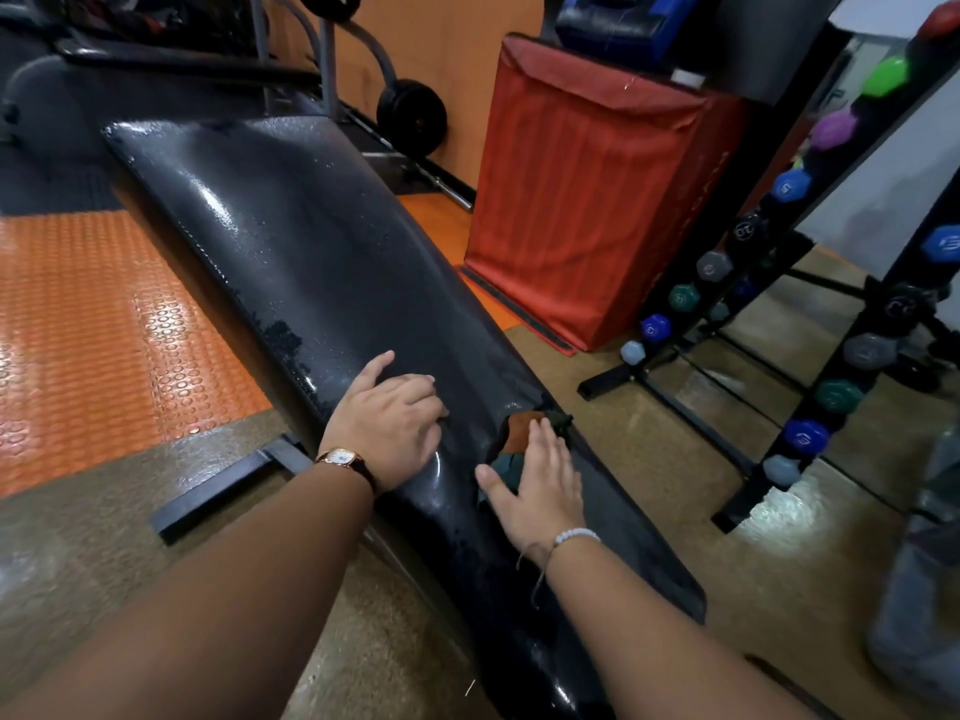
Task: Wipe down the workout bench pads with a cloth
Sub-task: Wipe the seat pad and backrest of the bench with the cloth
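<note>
pad (322, 262): long black one running diagonally, wet-looking shine, both hands on its near half
left edge: orange studded mat (93, 324) right alongside, foot bar (218, 480) sticks out that way
right edge: open strip of floor, then the dumbbell rack (675, 366) and a red box (587, 200)
left hand (389, 423): fingers loosely bent, tips on the pad, gripping nothing, watch (343, 456) on the wrist
right hand (540, 485): flat, fingers straight, pressing the cloth (523, 431)
cloth: orange/teal bit peeking out under that palm, near the right edge
writing: "5" on a blue dumbbell (789, 187), box lettering too faint to read
</note>
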